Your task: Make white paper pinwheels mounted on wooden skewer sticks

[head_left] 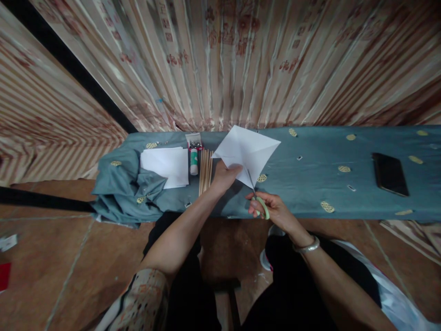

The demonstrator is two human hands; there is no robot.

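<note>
A square white sheet of paper [246,145] with creases is held up over the cloth-covered bench, one corner pointing away from me. My left hand [226,175] pinches it at its near left side, thumb on top. In my right hand [270,207] is a pair of scissors [263,209] with light green handles, my fingers through the loops. Its blades lie at the paper's near corner, pointing away from me along the sheet. Whether the blades are parted is too small to tell.
Left of my hands lie thin wooden sticks [206,170], a glue stick [194,162], a small open box [195,141] and a stack of white paper [164,166]. A dark phone [390,174] rests on the blue-green cloth [310,184] at the right. A curtain [234,69] hangs behind.
</note>
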